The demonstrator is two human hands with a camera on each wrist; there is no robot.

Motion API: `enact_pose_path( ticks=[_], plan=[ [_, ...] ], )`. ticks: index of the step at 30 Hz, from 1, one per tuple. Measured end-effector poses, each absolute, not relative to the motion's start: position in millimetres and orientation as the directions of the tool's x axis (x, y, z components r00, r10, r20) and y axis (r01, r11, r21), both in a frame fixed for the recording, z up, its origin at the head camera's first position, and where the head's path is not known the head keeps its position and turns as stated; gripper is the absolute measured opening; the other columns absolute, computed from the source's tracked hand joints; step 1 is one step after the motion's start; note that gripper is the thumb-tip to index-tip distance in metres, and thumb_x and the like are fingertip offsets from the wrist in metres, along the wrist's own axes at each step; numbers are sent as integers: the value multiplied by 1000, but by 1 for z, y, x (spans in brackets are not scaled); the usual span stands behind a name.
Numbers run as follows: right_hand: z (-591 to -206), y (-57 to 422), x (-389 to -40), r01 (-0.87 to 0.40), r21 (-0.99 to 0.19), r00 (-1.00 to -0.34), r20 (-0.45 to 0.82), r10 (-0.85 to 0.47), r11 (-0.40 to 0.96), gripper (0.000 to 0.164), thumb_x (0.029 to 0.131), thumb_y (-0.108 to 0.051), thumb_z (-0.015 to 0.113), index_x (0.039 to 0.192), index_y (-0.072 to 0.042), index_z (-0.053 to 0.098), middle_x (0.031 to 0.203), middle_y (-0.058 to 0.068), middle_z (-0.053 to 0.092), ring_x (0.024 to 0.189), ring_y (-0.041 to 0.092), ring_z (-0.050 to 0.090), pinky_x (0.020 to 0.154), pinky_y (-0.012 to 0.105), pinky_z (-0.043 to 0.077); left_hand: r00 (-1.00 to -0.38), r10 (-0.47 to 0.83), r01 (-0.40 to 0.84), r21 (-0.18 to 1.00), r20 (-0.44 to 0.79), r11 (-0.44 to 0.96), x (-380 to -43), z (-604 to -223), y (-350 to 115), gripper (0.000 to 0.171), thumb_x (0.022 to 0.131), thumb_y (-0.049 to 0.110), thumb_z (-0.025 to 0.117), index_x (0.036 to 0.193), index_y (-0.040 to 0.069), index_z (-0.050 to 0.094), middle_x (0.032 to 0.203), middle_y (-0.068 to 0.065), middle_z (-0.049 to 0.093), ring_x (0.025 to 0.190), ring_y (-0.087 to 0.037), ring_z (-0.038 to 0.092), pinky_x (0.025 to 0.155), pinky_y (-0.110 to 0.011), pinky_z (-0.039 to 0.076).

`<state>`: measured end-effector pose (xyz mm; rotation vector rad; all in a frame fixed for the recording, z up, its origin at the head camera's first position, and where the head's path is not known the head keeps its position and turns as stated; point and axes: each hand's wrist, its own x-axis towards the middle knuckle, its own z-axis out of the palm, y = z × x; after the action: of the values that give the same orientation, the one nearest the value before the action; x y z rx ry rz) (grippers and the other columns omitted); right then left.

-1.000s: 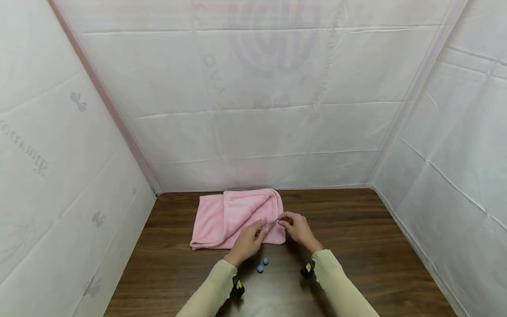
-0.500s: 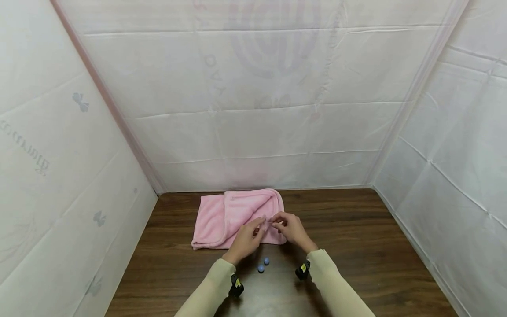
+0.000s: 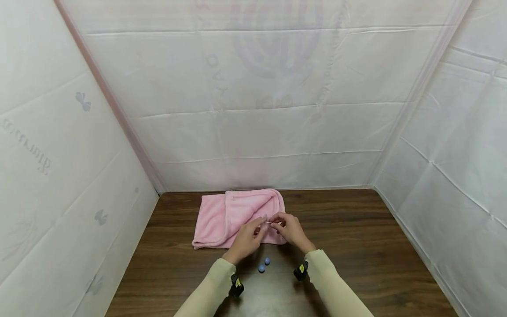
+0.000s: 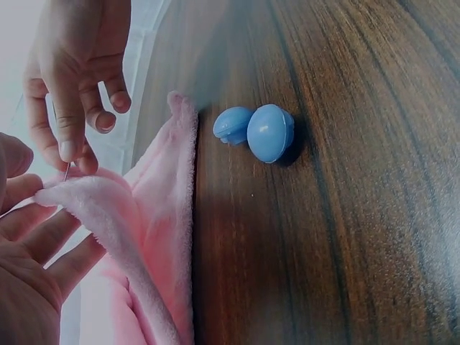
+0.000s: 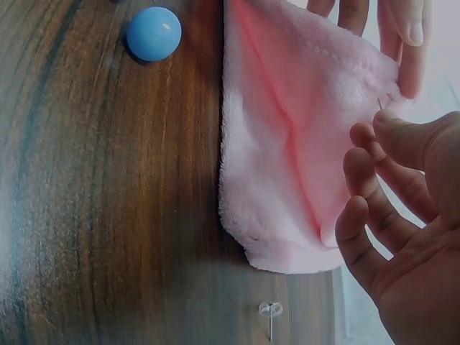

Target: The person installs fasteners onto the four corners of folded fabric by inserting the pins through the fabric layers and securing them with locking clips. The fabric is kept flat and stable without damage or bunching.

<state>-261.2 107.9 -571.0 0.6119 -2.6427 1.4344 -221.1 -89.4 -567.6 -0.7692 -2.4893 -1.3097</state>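
Note:
A folded pink fleece cloth (image 3: 210,218) lies toward the back of the table. My left hand (image 3: 245,240) pinches its raised edge between thumb and fingers, lifting a flap off the table in the left wrist view. Close beside it, my right hand (image 3: 291,228) pinches a thin metal pin (image 4: 67,171) between thumb and forefinger. The pin's tip is right at the fleece edge, by the left fingertips; its other end is hidden in the right fingers. The remaining right fingers are loosely bent.
Two glossy blue domed caps (image 4: 269,134) sit close together on the dark wood table (image 3: 336,229), nearer me than the cloth. A clear-headed pin (image 5: 270,310) shows beside the cloth in the right wrist view. White sheeting (image 3: 253,132) encloses the back and sides.
My right hand has moved left, bringing the pin in to the fleece edge by the left fingertips. The left hand, cloth and blue caps have stayed nearly in place.

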Motion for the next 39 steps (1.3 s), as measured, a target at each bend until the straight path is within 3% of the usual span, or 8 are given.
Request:
enact_pose_path(
  ticks=[12, 22, 32, 39],
  plan=[
    [-576, 103, -260, -401, -792, -911, 292, -291, 460, 9, 90, -5, 78, 95, -12, 73, 83, -1, 74, 63, 10, 65, 52, 24, 53, -819, 356, 572, 674, 449, 467, -221, -568, -89, 36, 101, 1, 60, 136, -6, 62, 141, -24, 59, 111, -30, 70, 85, -41, 61],
    [-577, 100, -259, -440, -767, -894, 326, -307, 467, 37, 90, -2, 77, 124, -8, 65, 88, 5, 77, 59, 7, 61, 52, 23, 52, -816, 364, 578, 645, 449, 500, -220, -568, -89, 38, 100, 0, 60, 137, -5, 62, 138, -18, 63, 114, -26, 69, 90, -41, 59],
    [-576, 99, -259, -484, -737, -872, 362, -329, 473, 28, 90, 0, 76, 117, -7, 69, 88, 8, 77, 60, 9, 62, 51, 22, 52, -826, 351, 564, 666, 441, 489, -221, -570, -90, 38, 101, 1, 59, 139, -2, 61, 139, -16, 63, 112, -26, 70, 88, -42, 60],
    [-574, 104, -258, -450, -758, -889, 333, -314, 472, 30, 92, 1, 74, 120, -9, 70, 93, 7, 77, 63, 11, 62, 55, 23, 52, -838, 339, 545, 688, 427, 480, -222, -572, -93, 40, 101, 2, 59, 141, -1, 60, 144, -13, 60, 106, -23, 72, 85, -39, 61]
  ],
)
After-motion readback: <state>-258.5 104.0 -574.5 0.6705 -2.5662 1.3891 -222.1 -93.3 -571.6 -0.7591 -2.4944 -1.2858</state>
